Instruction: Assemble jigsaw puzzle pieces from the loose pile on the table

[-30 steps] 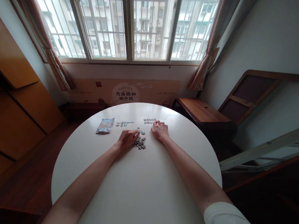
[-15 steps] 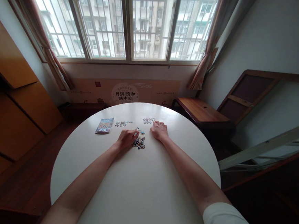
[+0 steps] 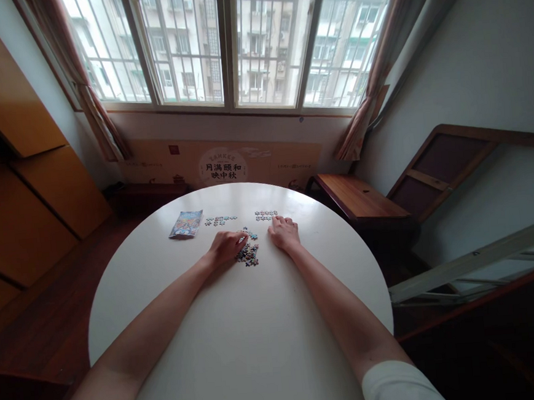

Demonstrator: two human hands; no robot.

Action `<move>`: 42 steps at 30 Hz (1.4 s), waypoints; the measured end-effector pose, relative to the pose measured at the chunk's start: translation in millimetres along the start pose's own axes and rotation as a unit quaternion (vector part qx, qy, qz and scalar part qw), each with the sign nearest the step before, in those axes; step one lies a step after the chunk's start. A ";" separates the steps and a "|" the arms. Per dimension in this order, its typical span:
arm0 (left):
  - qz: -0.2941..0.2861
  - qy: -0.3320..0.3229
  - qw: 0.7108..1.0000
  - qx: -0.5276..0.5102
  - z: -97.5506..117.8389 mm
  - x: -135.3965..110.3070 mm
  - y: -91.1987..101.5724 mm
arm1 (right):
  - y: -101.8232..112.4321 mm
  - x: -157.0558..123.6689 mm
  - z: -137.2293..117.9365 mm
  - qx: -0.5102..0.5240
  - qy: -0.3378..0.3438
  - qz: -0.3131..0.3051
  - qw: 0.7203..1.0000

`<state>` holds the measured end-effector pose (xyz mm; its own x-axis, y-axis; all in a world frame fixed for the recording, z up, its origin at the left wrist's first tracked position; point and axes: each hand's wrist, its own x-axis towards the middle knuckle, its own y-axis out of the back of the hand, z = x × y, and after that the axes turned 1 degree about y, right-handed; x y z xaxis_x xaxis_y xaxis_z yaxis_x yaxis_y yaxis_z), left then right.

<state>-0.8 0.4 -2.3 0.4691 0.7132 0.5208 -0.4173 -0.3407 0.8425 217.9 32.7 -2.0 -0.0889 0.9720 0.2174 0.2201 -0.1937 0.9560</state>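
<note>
A heap of small jigsaw puzzle pieces (image 3: 249,255) lies on the white round table (image 3: 242,350). At the heap's upper left edge is my left hand (image 3: 227,245), its fingers bent and drawn together; whatever they hold is too small to make out. My right hand (image 3: 284,232) rests on the table to the right, fingers curled down, with anything under them hidden. Just beyond it sit rows of puzzle pieces (image 3: 265,214), and the fingertips come close to their lower right end. Another group of laid-out pieces (image 3: 220,220) is beyond my left hand.
A blue printed packet (image 3: 186,225) lies flat on the table's far left. Beyond the table's far edge, a printed cardboard panel (image 3: 264,160) leans under the window. A wooden side table (image 3: 359,194) stands to the right, and orange cabinets (image 3: 58,192) line the left.
</note>
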 end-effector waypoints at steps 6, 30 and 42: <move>0.002 0.005 1.000 -0.001 1.7 -0.2 1.2 | 2.9 -1.2 -1.8 -0.006 -0.005 -0.008 1.000; -0.009 0.011 1.000 -0.011 0.0 0.1 -0.9 | 6.6 -13.9 -0.1 0.099 0.037 0.137 0.985; -0.009 0.003 1.000 -0.002 3.0 1.1 1.7 | 0.8 -25.0 -26.1 0.206 0.125 0.057 0.969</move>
<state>1.4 -1.2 0.1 0.4722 0.7223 0.5053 -0.4122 -0.3257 0.8509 194.9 4.7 -1.5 -0.2616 0.8753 0.4068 0.6076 -0.1782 0.7740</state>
